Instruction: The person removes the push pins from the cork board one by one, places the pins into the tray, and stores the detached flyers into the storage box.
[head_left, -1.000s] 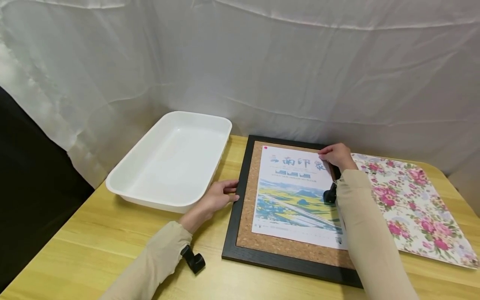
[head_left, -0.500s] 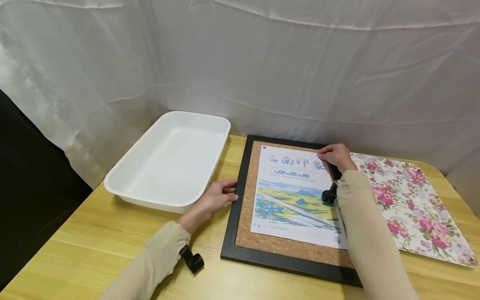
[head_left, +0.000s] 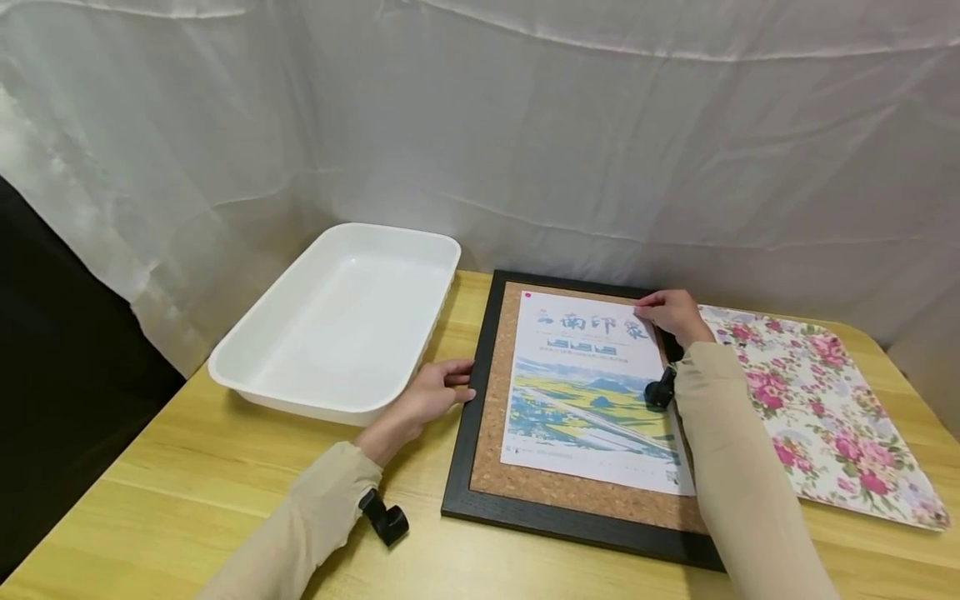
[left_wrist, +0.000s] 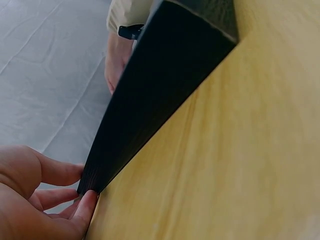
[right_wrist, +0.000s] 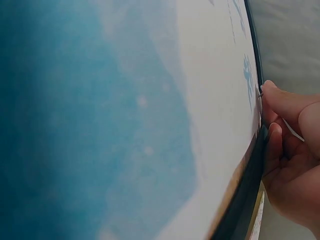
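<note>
A cork board (head_left: 487, 450) with a black frame (head_left: 555, 529) lies flat on the table. On its cork rests a printed poster (head_left: 570, 400) with blue lettering and a yellow-green landscape. A pink-red pushpin (head_left: 528, 294) sits in the poster's top left corner. My right hand (head_left: 670, 313) is at the top right corner; in the right wrist view its thumb and finger pinch a pushpin (right_wrist: 260, 93), of which only a thin metal tip shows. My left hand (head_left: 431, 393) touches the frame's left side with its thumb (left_wrist: 86, 206) and extended fingers.
A white plastic tray (head_left: 337, 333) stands left of the board on the wooden table (head_left: 150, 492). To the right lies a floral-patterned panel (head_left: 817, 408), partly behind my right arm. A grey-white curtain (head_left: 525, 125) hangs behind the table.
Both hands keep almost the same place at the frame and at the poster's corner. The head view has shifted very slightly.
</note>
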